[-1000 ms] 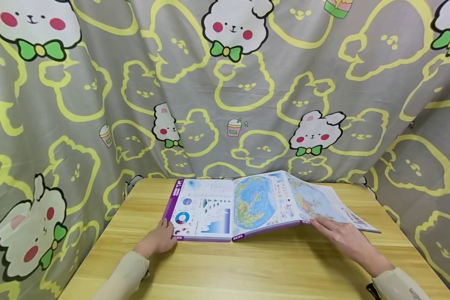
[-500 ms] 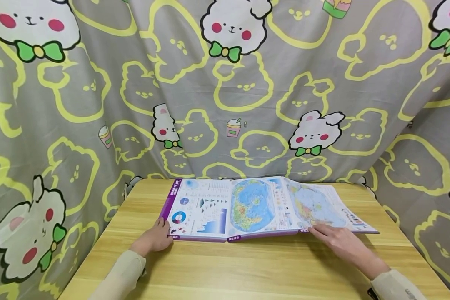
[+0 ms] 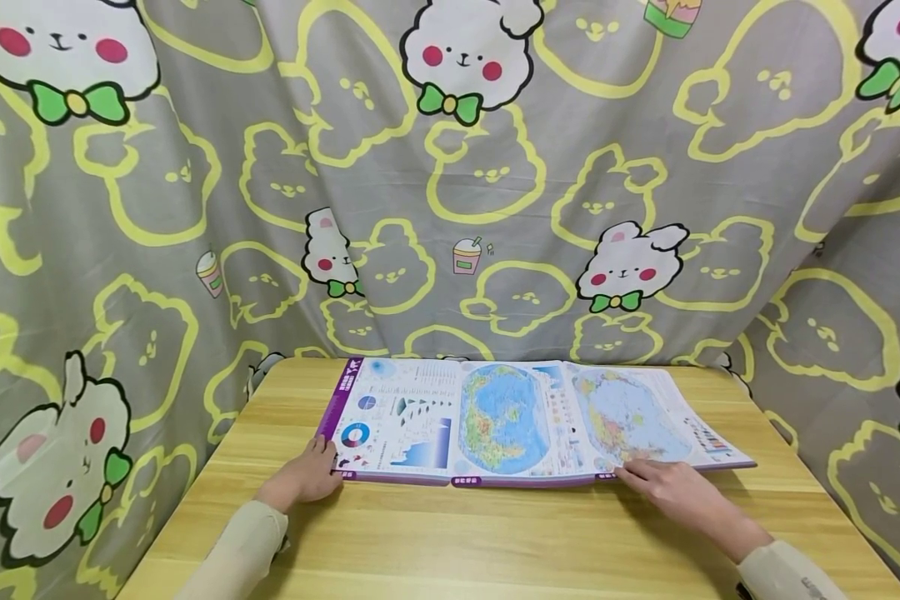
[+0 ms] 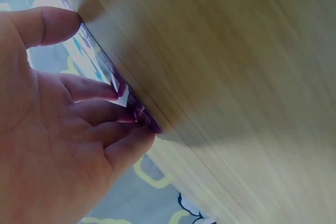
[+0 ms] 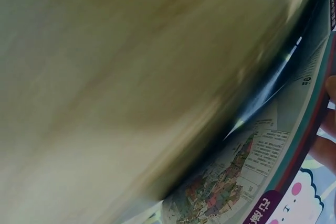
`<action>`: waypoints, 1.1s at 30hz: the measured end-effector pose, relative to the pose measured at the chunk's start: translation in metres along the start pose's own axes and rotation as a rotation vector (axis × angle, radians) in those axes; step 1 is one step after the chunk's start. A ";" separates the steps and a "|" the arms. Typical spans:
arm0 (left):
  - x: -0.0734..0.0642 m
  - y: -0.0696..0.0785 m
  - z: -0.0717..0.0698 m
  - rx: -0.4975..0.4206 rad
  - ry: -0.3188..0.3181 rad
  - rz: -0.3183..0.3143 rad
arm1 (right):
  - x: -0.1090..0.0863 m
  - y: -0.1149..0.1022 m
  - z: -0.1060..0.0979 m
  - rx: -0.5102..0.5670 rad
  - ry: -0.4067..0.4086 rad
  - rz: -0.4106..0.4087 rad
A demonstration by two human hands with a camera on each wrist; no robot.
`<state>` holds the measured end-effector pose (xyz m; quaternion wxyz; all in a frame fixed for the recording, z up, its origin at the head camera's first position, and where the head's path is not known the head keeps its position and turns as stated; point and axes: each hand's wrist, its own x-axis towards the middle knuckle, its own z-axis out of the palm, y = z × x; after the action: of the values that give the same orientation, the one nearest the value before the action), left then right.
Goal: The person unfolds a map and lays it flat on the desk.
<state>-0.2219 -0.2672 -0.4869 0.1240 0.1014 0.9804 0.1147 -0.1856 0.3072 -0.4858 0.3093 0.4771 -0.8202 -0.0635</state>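
A fold-out map [image 3: 498, 425] with purple borders lies opened across the table in three panels: charts at the left, a world map in the middle, another map at the right. At its near left corner my left hand [image 3: 309, 473] rests; in the left wrist view the thumb and fingertips touch the map's edges. My right hand [image 3: 673, 492] pinches the near edge by the crease between the middle and right panels. The right wrist view shows the printed underside [image 5: 210, 190] slightly raised off the table, with only parts of the fingers [image 5: 326, 150] visible.
The wooden table [image 3: 450, 542] extends in front of the map and to both sides. A grey curtain [image 3: 390, 183] with cartoon rabbits hangs close behind the table's far edge and along both sides.
The middle and right panels have come down from a raised, tented shape to nearly flat. Both hands have shifted slightly left, and my right hand lower, keeping contact with the map.
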 end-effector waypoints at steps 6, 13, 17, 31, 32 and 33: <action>-0.001 -0.001 -0.001 0.007 0.003 0.009 | 0.000 -0.002 0.005 0.032 -0.039 0.000; -0.001 -0.001 -0.001 0.001 -0.008 -0.002 | -0.003 -0.002 0.009 0.050 -0.087 -0.014; -0.001 -0.002 0.000 0.005 -0.003 0.012 | -0.004 -0.003 0.010 0.061 -0.151 -0.007; -0.002 0.001 -0.002 0.015 -0.015 -0.002 | -0.008 -0.005 0.016 0.060 -0.237 0.009; -0.002 0.001 -0.002 0.018 -0.017 -0.005 | -0.008 -0.005 0.016 0.057 -0.236 0.008; -0.002 0.001 -0.002 0.019 -0.017 -0.005 | -0.008 -0.005 0.016 0.060 -0.235 0.009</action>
<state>-0.2205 -0.2668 -0.4847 0.1317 0.1008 0.9806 0.1040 -0.1885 0.3078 -0.5042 0.1969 0.4717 -0.8544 -0.0931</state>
